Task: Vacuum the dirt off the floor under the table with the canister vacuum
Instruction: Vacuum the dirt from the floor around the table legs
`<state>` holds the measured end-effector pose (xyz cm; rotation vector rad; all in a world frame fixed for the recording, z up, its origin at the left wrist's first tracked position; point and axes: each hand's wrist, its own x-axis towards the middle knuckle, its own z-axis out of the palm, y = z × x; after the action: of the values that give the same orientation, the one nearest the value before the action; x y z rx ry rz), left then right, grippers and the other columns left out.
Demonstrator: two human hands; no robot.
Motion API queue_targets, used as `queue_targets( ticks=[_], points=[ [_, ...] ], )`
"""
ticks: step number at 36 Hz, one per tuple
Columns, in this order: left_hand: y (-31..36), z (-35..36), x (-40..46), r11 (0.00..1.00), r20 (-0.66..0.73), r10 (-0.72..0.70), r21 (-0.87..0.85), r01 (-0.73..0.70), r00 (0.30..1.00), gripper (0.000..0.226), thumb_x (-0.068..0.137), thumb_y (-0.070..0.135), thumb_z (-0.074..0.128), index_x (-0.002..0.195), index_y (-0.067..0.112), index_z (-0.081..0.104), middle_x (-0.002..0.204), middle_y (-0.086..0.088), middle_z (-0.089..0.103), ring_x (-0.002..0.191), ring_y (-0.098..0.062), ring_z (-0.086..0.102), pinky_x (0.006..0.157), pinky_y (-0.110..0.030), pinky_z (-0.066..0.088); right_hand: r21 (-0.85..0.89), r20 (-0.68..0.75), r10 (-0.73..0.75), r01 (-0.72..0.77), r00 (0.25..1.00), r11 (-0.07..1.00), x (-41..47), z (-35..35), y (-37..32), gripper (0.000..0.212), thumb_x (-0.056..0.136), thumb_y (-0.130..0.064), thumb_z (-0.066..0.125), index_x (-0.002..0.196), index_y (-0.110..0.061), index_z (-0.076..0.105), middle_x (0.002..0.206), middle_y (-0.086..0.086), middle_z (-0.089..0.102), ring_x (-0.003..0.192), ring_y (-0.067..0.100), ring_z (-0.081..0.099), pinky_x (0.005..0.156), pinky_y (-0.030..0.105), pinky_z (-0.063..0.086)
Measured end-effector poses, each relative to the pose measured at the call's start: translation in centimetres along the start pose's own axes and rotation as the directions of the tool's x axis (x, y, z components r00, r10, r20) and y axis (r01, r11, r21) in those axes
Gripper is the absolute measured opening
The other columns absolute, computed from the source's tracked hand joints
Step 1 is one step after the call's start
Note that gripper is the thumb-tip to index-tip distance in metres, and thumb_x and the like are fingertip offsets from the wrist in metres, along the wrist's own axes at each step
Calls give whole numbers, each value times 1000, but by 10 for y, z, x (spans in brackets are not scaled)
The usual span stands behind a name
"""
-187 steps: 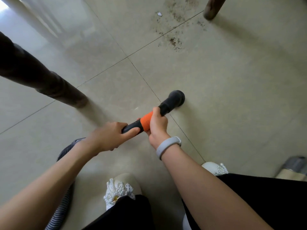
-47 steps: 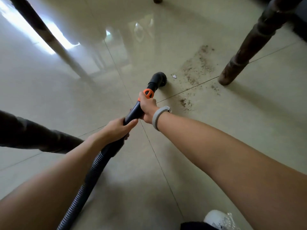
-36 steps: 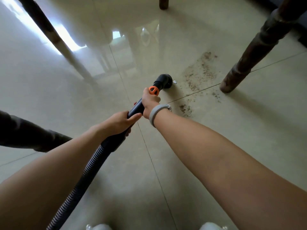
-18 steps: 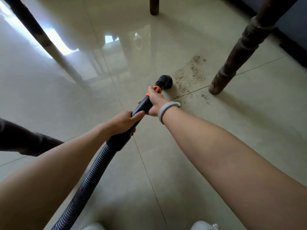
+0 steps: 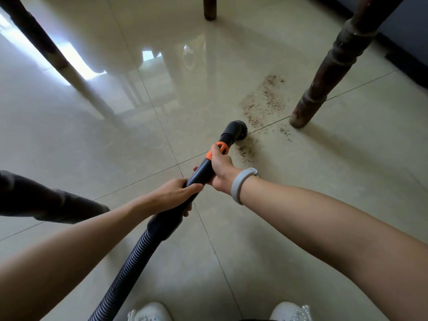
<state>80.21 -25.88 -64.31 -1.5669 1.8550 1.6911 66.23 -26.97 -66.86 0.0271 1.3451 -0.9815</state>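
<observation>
Since half a second ago the brush head (image 5: 236,132) has shifted from the far-left edge of the dirt (image 5: 264,103) to a point on the tile joint, with the main patch on its far-right side and a smaller smear just near-right of it. Most of the dirt remains on the floor (image 5: 115,147), so by this judgement the cleaning pass is at an early stage.

Hand state: the right hand (image 5: 221,169) is wrapped round the black tube (image 5: 202,169) just below the orange collar (image 5: 220,150), thumb up against the collar. The left hand (image 5: 173,193) grips the same tube nearer the body, just above the ribbed hose (image 5: 125,272). Both are grasping; neither is released.

Position of the dirt: it lies beyond the right hand, to the far right, between the brush head and the dark desk leg (image 5: 328,72). A few specks sit near the foot of that leg. The next stroke will probably need to run rightward, close to the leg.
</observation>
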Motion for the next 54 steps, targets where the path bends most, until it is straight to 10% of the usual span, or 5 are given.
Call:
queue_targets(
  ticks=[12,18,26,42,54],
  points=[
    [-19,8,-20,1000,-58,7,-14,-7,998,32,98,43,43,85,15,50,66,-6,63,52,-18,62,56,-30,53,-98,38,32,-29,999,995,-5,-1,15,22,94,-33,49,97,-13,40,99,17,55,102,38,63,91,55,50],
    [-26,9,-28,999,-68,-20,-33,18,997,34,97,43,43,86,12,50,60,-6,62,48,-19,60,52,-30,52,-126,-29,16,-20,999,992,-8,11,12,16,95,-26,48,94,-12,41,80,9,55,65,27,66,74,43,57],
    [-42,0,-40,989,137,-107,-86,120,985,41,98,47,37,87,8,43,59,-12,62,54,-29,59,58,-33,51,-51,42,43,-41,998,998,-19,7,46,21,95,-31,49,90,-13,41,94,13,55,69,28,68,78,45,57],
    [-76,10,-61,979,140,-96,194,68,986,35,97,43,43,82,12,48,49,-3,58,41,-20,54,47,-29,48,-92,-36,180,-183,983,979,-44,-17,99,37,95,-35,50,119,-9,43,123,18,54,105,31,60,72,38,59],
    [-60,15,-33,994,-87,-69,73,75,994,38,97,43,43,81,9,49,48,-7,60,36,-20,54,45,-25,46,-251,-80,0,-20,997,968,-27,6,52,19,95,-32,48,94,-14,46,104,9,50,95,26,55,65,37,54]
  ],
)
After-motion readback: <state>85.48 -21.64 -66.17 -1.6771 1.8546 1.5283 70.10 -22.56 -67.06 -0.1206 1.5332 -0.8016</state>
